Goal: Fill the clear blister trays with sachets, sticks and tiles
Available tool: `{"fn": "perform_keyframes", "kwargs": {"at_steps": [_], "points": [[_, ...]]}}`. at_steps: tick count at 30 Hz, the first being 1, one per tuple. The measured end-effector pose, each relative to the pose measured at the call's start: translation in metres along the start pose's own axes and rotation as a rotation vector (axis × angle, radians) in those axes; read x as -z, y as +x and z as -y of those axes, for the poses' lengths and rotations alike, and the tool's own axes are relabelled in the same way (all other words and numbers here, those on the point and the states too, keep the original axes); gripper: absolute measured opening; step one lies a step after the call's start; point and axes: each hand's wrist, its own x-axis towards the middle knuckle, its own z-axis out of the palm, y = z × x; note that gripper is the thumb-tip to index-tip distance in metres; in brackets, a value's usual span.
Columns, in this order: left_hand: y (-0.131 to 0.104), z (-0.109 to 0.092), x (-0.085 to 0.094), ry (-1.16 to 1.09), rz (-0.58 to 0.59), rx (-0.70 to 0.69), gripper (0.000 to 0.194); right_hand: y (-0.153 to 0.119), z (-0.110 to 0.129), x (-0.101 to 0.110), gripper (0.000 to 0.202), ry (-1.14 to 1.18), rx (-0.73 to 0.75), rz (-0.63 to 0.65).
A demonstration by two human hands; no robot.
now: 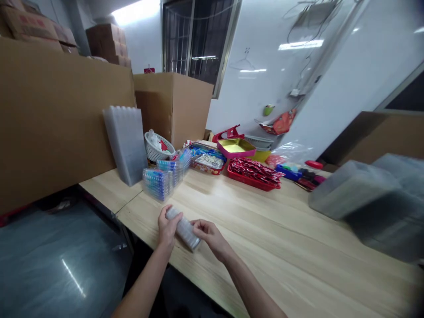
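Note:
A small stack of clear plastic cases (184, 228), smeared by motion, is held low over the front part of the table. My left hand (168, 224) is closed round its far left end, thumb on top. At the stack's right side, my right hand (208, 234) has curled fingers, with thumb and fingertips against the edge. Just beyond my left hand stand packed clear cases with blue and teal contents (158, 183).
A tall stack of translucent cases (125, 143) stands at the left by cardboard boxes (66, 110). Farther back are a white basket (155, 152), a patterned tin (207, 167), a gold-lined tin (236, 146) and a red tray of shiny red packets (251, 182). Large translucent stacks (357, 187) occupy the right.

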Motion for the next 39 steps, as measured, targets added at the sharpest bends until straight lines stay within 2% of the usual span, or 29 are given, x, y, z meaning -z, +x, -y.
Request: {"fn": "perform_keyframes", "kwargs": {"at_steps": [5, 8, 16, 20, 25, 29, 34, 39], "points": [[0.001, 0.002, -0.008, 0.075, -0.035, -0.095, 0.048, -0.010, -0.003, 0.023, 0.033, 0.140, -0.099, -0.007], [0.001, 0.002, -0.008, 0.155, -0.028, -0.182, 0.046, -0.013, -0.004, 0.032, 0.029, 0.200, -0.104, 0.049], [-0.002, -0.003, -0.009, 0.308, -0.011, -0.248, 0.047, -0.005, 0.007, 0.038, 0.033, 0.172, -0.090, 0.092], [-0.004, -0.008, -0.007, 0.379, 0.023, -0.283, 0.052, 0.001, 0.008, 0.045, 0.031, 0.233, -0.152, 0.129], [-0.006, -0.010, -0.006, 0.390, 0.016, -0.255, 0.053, 0.002, 0.008, 0.048, 0.026, 0.261, -0.218, 0.173], [-0.006, -0.006, -0.006, 0.324, 0.007, -0.201, 0.052, 0.001, 0.003, 0.046, 0.025, 0.205, -0.190, 0.124], [-0.007, -0.006, -0.008, 0.293, -0.036, -0.136, 0.054, 0.009, -0.009, 0.053, 0.035, 0.084, -0.096, -0.035], [-0.010, -0.013, -0.014, 0.283, -0.070, -0.132, 0.052, 0.027, -0.014, 0.067, 0.040, 0.120, -0.129, -0.046]]}}
